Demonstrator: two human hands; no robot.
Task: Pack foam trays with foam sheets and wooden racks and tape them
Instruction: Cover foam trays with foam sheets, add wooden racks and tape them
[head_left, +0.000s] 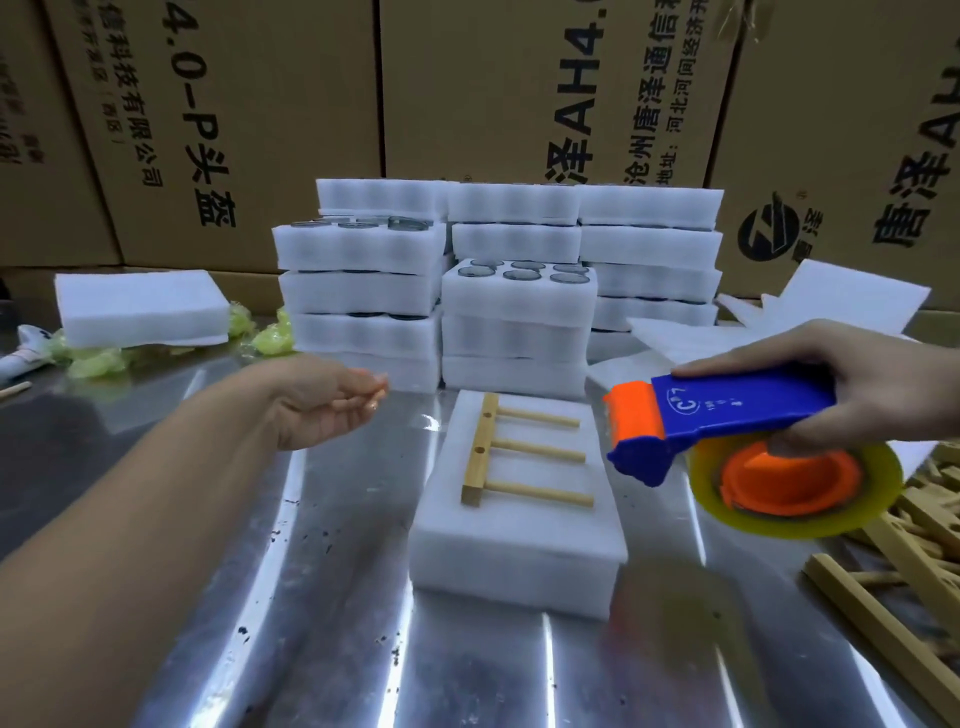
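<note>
On the steel worktop (311, 623) the foam tray (514, 540) lies at centre, its long axis running away from me. On top sits a wooden rack (524, 457), spine along the tray's left side, three dowels pointing right. The right hand (862, 389) has its grip round a tape dispenser (727, 421), nose pointing left, just beside the tray. The left hand (322, 405) hovers palm up, grip loose and holding nothing. Behind stand stacked foam trays (514, 312).

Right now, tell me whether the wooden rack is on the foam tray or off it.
On: the wooden rack lies flat atop the foam tray.
</note>
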